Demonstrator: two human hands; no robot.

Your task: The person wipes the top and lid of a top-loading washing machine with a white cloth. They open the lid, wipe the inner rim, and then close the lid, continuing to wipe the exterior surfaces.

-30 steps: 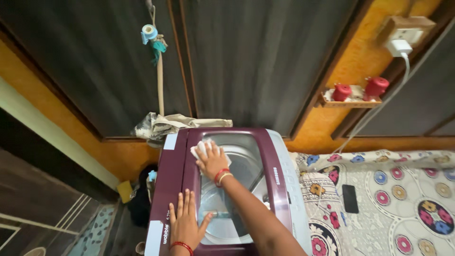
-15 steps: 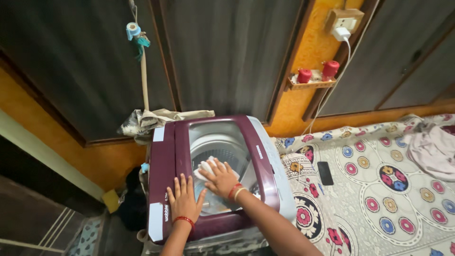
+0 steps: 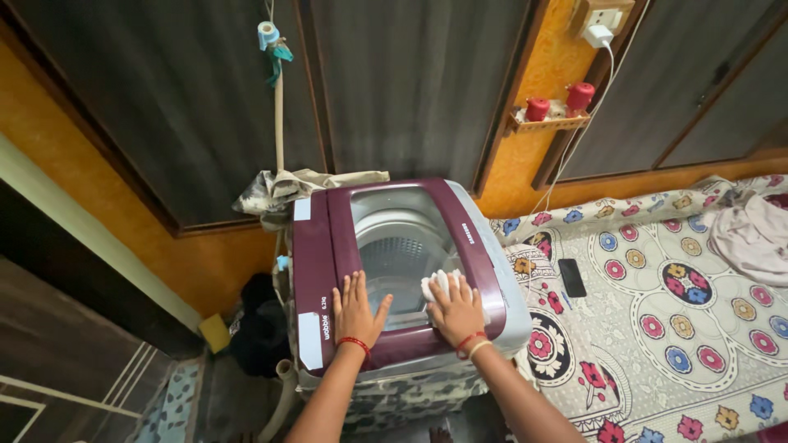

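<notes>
A top-loading washing machine (image 3: 316, 246) with a maroon frame and a clear glass lid stands below me. My left hand (image 3: 359, 308) lies flat, fingers spread, on the near left part of the lid. My right hand (image 3: 456, 309) presses a small white cloth (image 3: 437, 282) against the near right part of the lid, beside the maroon edge. Both wrists wear red bangles. Through the glass I see the metal drum (image 3: 396, 246).
A bed with a flowered sheet (image 3: 657, 303) adjoins the machine on the right, with a black phone (image 3: 571, 276) and a pink garment (image 3: 751, 238) on it. A crumpled cloth (image 3: 283, 187) lies behind the machine. A wall shelf (image 3: 550, 121) holds two red pots. Dark bags (image 3: 258, 328) sit lower left.
My right hand has slid the white cloth from the far left of the lid toward the near right side. The left hand stays flat on the lid. The view shifted left.
</notes>
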